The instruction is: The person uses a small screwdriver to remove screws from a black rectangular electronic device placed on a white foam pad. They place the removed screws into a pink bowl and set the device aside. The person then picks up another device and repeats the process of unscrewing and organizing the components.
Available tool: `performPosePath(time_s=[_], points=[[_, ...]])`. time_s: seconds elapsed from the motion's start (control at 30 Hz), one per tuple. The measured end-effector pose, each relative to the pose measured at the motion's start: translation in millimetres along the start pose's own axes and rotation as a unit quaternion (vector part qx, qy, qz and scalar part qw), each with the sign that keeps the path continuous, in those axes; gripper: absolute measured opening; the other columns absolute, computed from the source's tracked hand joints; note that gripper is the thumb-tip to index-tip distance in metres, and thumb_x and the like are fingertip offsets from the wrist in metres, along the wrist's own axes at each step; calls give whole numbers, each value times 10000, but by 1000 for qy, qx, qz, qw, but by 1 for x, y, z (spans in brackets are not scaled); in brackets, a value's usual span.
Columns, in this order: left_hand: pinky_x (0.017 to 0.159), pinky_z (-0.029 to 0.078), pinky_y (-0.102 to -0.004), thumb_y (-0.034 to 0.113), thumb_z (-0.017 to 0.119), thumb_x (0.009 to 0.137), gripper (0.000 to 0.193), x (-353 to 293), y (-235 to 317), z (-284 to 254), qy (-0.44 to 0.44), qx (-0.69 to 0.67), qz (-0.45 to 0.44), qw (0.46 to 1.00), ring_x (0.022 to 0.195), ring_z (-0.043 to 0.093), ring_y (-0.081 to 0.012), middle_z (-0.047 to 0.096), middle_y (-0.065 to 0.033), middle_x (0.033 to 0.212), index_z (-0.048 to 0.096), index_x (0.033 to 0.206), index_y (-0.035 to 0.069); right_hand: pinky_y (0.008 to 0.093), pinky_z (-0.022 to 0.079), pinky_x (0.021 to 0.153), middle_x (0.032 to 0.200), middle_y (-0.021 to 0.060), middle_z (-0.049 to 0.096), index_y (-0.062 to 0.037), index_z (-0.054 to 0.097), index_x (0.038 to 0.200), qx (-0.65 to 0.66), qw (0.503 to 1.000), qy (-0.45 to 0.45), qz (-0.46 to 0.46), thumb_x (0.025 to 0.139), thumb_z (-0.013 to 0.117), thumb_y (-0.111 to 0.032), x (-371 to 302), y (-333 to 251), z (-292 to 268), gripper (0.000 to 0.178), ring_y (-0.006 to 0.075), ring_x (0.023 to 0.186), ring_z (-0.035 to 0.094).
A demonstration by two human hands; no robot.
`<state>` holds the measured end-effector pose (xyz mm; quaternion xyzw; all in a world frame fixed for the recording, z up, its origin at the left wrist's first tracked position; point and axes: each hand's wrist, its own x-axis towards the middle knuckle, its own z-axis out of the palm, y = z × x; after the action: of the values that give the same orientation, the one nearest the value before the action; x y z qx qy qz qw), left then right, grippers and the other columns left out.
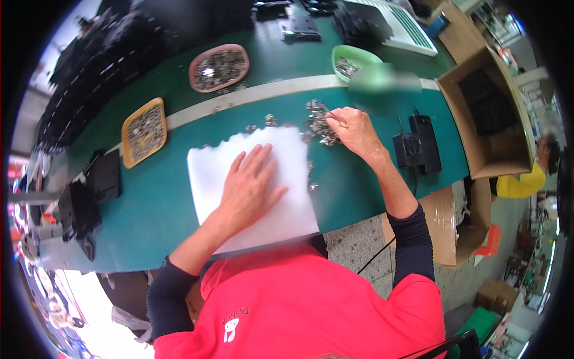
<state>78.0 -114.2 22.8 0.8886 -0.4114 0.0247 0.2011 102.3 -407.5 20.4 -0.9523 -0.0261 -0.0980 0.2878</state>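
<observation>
Left hand (251,185) spread flat on white sheet (263,221) at near tabletop (155,209) edge, right hand (353,131) pinching thin stick in small metal parts (317,125), yellow tray (143,131) left, open cardboard box (478,102) right, bare green surface between.

My left hand (250,184) lay flat and palm down, fingers spread a little and pointing away from me, the thumb angled out to the right. Its bare forearm ran back toward my body on a slant to the lower left, with a dark sleeve pushed up around the elbow. My right hand (354,130) reached further forward, knuckles up, wrist slightly bent, fingertips pinched together at the far left of the hand. That forearm stretched out straight, dark sleeve covering the upper arm.
</observation>
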Motion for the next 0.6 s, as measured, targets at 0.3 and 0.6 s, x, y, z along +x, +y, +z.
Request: performPosePath(time_s=[0.3, 0.6], points=[[1179, 151, -510, 431, 581, 891, 694, -60, -8, 11, 18, 23, -101, 994, 1458, 212, -357, 268, -221, 1549, 418, 1434, 32, 469, 525, 824, 986, 187, 643, -80, 690, 1026, -203, 978, 45, 24, 870, 658, -273, 40, -37, 29, 250, 386, 930, 646], [923, 483, -446, 87, 684, 778, 172, -93, -94, -45, 275, -24, -113, 954, 1090, 590, -369, 632, -189, 1151, 694, 941, 35, 467, 523, 823, 959, 176, 688, -52, 683, 977, -230, 972, -37, 27, 853, 662, -174, 45, -51, 37, 175, 377, 941, 654]])
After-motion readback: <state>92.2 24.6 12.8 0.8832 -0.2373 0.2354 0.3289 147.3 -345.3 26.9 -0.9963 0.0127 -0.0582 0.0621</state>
